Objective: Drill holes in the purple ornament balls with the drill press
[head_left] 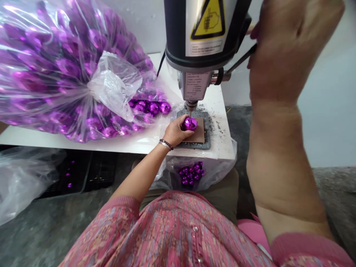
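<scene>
Nearest the head camera, a pink patterned garment (pixel 172 233) is filling the lower frame, with the person's right forearm rising steeply beside it. Right hand (pixel 289 44) is reaching up beside the drill press head (pixel 200 33) and is closing around a thin dark lever (pixel 241 59); the fingers are mostly hidden behind the palm, so the exact grip is not showing. Left hand (pixel 175 131) is lying on the white table (pixel 83 139), fingers curled narrowly around a purple bauble (pixel 189 123), which is sitting on a brown pad (pixel 198 135) atop the grey base plate (pixel 207 142), directly under the drill bit (pixel 190 110); the bit tip is appearing to touch the bauble's top. Judged from its mirror finish and rounded form, the bauble is likely light, hollow, slippery and easily cracked, so holding low around its sides, fingers clear of the bit, is looking soundest. Dark shavings are lying scattered around the plate. To the left, a large clear bag (pixel 69 70) of matching purple baubles is resting on the table, its mouth open near the plate. Below the table edge, a second clear bag (pixel 191 174) is hanging with a few purple pieces inside.
</scene>
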A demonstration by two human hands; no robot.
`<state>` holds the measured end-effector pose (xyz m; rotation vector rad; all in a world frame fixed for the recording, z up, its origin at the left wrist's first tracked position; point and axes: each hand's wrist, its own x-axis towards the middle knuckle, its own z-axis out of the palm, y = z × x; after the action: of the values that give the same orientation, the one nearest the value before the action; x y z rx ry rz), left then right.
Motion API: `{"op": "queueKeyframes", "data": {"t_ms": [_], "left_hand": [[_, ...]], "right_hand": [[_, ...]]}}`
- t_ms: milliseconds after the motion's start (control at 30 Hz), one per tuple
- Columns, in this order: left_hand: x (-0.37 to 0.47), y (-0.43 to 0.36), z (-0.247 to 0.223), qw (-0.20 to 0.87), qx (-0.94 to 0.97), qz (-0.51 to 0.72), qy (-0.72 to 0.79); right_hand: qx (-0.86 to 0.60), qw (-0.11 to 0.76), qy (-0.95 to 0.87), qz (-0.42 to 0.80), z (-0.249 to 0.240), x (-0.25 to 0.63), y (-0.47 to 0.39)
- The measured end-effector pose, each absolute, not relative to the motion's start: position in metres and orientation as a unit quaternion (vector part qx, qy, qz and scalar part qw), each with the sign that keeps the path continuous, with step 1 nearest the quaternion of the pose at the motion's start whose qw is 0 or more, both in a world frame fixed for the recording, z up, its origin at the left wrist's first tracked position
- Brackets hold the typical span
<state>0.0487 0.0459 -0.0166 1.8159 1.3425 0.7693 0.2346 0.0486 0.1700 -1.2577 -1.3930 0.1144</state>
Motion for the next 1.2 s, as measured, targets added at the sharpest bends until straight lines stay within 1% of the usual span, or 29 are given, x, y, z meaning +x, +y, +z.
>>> {"op": "queueKeyframes", "data": {"t_ms": [100, 233, 433, 567, 733, 1033, 1133, 1200], "left_hand": [[0.049, 0.046, -0.018, 0.366, 0.71, 0.298, 0.523], [0.049, 0.047, -0.021, 0.354, 0.715, 0.299, 0.523], [0.049, 0.046, -0.025, 0.35, 0.711, 0.312, 0.524], [0.05, 0.045, -0.024, 0.354, 0.705, 0.317, 0.527], [0.052, 0.043, -0.021, 0.341, 0.709, 0.311, 0.533], [0.053, 0.043, -0.023, 0.332, 0.711, 0.302, 0.541], [0.053, 0.043, -0.023, 0.333, 0.709, 0.303, 0.542], [0.053, 0.044, -0.021, 0.336, 0.707, 0.298, 0.546]], "right_hand": [[-0.506, 0.623, -0.596, 0.001, 0.144, 0.231, 0.021], [-0.506, 0.616, -0.601, -0.058, 0.108, 0.235, 0.003], [-0.492, 0.636, -0.58, -0.128, 0.081, 0.237, 0.008], [-0.497, 0.647, -0.558, -0.152, 0.071, 0.233, 0.01], [-0.463, 0.668, -0.558, -0.165, 0.062, 0.23, 0.011], [-0.467, 0.674, -0.554, -0.144, 0.04, 0.228, 0.012], [-0.475, 0.671, -0.554, -0.129, 0.049, 0.228, 0.009], [-0.48, 0.674, -0.548, -0.123, 0.07, 0.229, 0.012]]}}
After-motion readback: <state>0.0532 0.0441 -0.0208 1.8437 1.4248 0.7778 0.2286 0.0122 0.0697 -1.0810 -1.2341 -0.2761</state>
